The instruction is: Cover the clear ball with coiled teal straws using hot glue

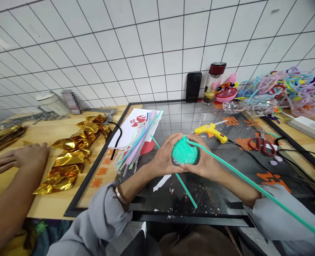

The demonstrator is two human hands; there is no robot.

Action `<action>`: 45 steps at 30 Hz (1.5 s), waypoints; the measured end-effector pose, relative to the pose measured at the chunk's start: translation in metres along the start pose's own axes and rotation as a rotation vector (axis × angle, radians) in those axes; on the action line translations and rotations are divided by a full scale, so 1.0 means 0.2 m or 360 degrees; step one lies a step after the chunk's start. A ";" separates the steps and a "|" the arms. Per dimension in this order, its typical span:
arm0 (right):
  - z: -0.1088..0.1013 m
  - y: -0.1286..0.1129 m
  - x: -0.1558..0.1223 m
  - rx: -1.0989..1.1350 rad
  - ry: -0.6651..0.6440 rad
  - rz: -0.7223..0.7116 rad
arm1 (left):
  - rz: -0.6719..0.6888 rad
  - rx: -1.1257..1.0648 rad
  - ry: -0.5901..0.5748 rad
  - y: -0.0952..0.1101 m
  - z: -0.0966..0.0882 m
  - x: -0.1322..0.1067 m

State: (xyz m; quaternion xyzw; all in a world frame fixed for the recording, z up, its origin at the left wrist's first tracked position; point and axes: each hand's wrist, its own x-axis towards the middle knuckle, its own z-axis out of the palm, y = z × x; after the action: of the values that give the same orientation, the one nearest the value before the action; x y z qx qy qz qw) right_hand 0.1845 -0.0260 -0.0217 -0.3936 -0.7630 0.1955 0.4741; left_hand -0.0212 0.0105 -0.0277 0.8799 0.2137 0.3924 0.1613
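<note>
A dome-like form coiled with green chenille stem (185, 151) is held between my two hands above the dark glass board. My left hand (166, 153) wraps its left side, and my right hand (206, 158) wraps its right side. From the top of the coil a long loose end of green stem (234, 165) runs over my right forearm toward the lower right. Beneath my hands another green stem (186, 190) lies slantwise on the board. Just beyond my right hand rests a yellow hot glue gun (212, 132).
Pastel chenille stems (138, 142) lie on white paper (129, 119) at left. Red-handled scissors (262, 145) and black cable are right. Behind stand a phone (193, 87), a glass bottle (213, 83) and tangled stems (288, 89). Another person's hands (31, 154) rest near gold foil (69, 156).
</note>
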 end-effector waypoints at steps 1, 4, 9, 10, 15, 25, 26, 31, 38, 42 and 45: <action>0.00 0.00 0.00 0.0022 -0.0012 0.0048 | -0.0008 0.0000 -0.0001 0.00 0.00 0.00; 0.01 -0.01 0.01 0.0083 -0.0036 0.0170 | -0.0027 0.0011 -0.0011 -0.01 -0.02 -0.01; 0.02 -0.01 0.03 0.0163 0.0008 0.0329 | -0.0048 0.0003 -0.0008 0.00 -0.03 -0.01; 0.03 -0.01 0.03 0.0179 0.0013 0.0352 | -0.0049 0.0009 -0.0012 0.00 -0.03 -0.01; 0.04 0.00 0.03 0.0257 0.0047 0.0334 | -0.0049 -0.0041 0.0032 0.01 -0.03 0.01; 0.06 0.01 -0.04 0.0132 0.0022 0.0087 | 0.0018 -0.0165 -0.0005 0.02 -0.05 0.02; 0.06 0.01 -0.04 0.0129 0.0029 0.0047 | 0.0031 -0.0182 -0.0006 0.02 -0.05 0.02; 0.05 0.00 -0.05 0.0086 -0.0018 -0.0027 | 0.0040 -0.0216 -0.0022 0.03 -0.07 0.02; 0.05 0.01 -0.05 0.0055 0.0012 -0.0153 | 0.0039 -0.0205 -0.0083 0.02 -0.08 0.02; 0.04 0.00 -0.05 0.0054 -0.0026 -0.0146 | 0.0020 -0.0201 -0.0136 0.02 -0.09 0.02; 0.04 -0.02 -0.07 0.0057 -0.0044 -0.0107 | 0.0021 -0.0156 -0.0136 0.03 -0.09 0.01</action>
State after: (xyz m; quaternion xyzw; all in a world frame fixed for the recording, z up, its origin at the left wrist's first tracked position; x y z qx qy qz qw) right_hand 0.1794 -0.0388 -0.0296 -0.3564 -0.7785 0.1986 0.4769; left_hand -0.0319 0.0081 -0.0115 0.8884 0.1814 0.3654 0.2105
